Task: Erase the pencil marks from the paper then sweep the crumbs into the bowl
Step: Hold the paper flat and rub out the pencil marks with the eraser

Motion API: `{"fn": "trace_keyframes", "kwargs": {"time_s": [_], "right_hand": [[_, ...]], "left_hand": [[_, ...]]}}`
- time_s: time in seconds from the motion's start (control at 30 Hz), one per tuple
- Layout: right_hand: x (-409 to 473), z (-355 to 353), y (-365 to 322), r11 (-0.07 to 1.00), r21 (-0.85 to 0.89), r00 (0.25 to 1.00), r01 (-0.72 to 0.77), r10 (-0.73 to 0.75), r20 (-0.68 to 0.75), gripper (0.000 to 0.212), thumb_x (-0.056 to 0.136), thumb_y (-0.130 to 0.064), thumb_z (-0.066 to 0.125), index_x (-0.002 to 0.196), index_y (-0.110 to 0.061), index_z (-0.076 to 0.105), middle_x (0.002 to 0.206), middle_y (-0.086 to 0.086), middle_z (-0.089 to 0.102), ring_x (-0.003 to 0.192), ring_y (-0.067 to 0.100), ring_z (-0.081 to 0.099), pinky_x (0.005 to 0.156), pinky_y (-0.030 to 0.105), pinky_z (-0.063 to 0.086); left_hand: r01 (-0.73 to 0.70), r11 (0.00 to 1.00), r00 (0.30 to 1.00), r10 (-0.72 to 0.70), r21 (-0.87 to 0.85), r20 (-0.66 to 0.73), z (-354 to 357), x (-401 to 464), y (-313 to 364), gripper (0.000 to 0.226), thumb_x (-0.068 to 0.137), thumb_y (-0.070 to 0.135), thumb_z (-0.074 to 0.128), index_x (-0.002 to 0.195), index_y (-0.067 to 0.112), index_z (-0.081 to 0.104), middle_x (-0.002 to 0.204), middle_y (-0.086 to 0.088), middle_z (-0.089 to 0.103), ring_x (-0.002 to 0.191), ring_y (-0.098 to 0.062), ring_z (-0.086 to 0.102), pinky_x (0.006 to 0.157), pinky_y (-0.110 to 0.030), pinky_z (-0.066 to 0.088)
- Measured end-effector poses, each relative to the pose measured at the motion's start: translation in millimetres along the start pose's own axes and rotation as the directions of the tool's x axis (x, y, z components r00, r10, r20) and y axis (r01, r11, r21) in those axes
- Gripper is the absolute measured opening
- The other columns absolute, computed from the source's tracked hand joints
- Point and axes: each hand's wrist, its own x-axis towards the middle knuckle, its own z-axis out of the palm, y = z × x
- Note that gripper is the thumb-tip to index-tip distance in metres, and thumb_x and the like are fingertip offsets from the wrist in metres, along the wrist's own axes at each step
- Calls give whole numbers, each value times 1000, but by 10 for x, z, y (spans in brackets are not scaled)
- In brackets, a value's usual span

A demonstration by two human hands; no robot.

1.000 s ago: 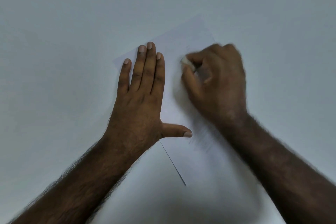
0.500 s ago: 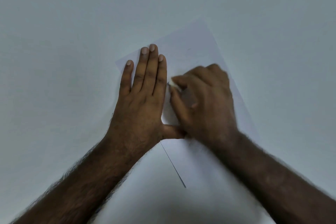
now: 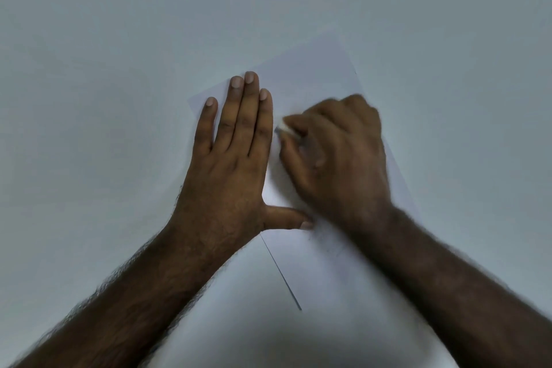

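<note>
Grey table (image 3: pixel 104 39): flat left hand (image 3: pixel 236 164) pins paper (image 3: pixel 313 75), right hand (image 3: pixel 337 155) pinches eraser (image 3: pixel 285 128); erasing unfinished, no bowl visible.

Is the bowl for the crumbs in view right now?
No: only the paper, the left hand flat on it and the right hand gripping the eraser show.

Illumination is dim and even, with a grey-blue cast and darker corners. The curled right hand (image 3: pixel 337 155) is motion-blurred. A soft shadow darkens the pale matte tabletop (image 3: pixel 89 69) at the bottom edge.
</note>
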Motion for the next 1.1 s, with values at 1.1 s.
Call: {"fn": "trace_keyframes", "kwargs": {"time_s": [1.1], "right_hand": [[601, 93, 267, 988, -58, 982, -143, 135, -130, 18, 100, -30, 67, 102, -19, 82, 98, -2, 76, 96, 24, 62, 87, 37, 40]], "left_hand": [[-6, 1000, 1000, 7, -17, 31, -13, 14, -9, 161, 60, 113, 28, 167, -3, -3, 177, -22, -11, 165, -36, -12, 133, -59, 1]]}}
